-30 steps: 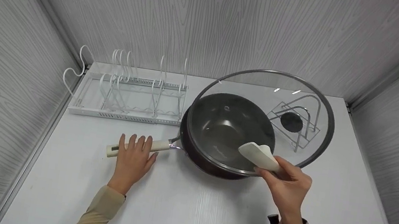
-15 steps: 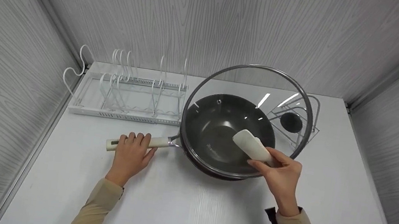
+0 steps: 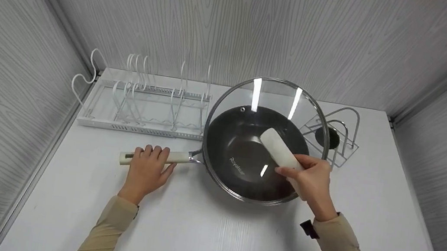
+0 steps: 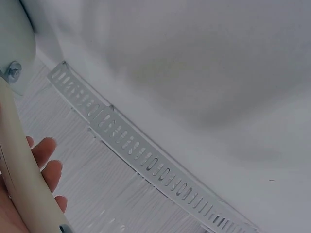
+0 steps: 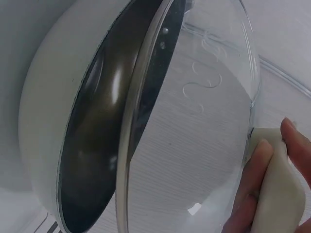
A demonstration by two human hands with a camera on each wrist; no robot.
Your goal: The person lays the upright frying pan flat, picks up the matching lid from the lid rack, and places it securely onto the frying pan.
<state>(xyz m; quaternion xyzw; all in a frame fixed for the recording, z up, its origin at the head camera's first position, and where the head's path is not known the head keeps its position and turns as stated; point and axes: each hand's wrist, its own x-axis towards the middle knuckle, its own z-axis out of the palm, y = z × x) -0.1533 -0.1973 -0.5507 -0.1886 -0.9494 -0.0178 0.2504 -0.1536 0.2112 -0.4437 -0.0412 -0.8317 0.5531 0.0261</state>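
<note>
A dark-lined frying pan [image 3: 238, 175] stands mid-table, "Royalstar" lettered on its inner base. My left hand [image 3: 147, 171] grips the pan's cream handle [image 3: 178, 158]; in the left wrist view, fingers curl round that handle [image 4: 22, 165]. My right hand [image 3: 310, 179] pinches the long cream knob of a clear glass lid [image 3: 273, 95] between thumb and fingers. Above the pan the metal-rimmed lid covers most of it from the head view. The right wrist view shows a gap between the lid's rim [image 5: 129, 116] and the pan's wall [image 5: 43, 116], the lid tilted.
Behind the left hand stands a white wire dish rack [image 3: 140, 129] with upright loops. A small metal wire lid stand [image 3: 347, 147] with a dark round piece [image 3: 327, 138] is at the back right, partly behind the lid. Grey wood-grain panels [image 3: 237, 27] enclose the white table [image 3: 199, 236].
My right hand has brought the lid leftward and lower, closer over the pan. The pan handle has swung up slightly with my left hand still on it.
</note>
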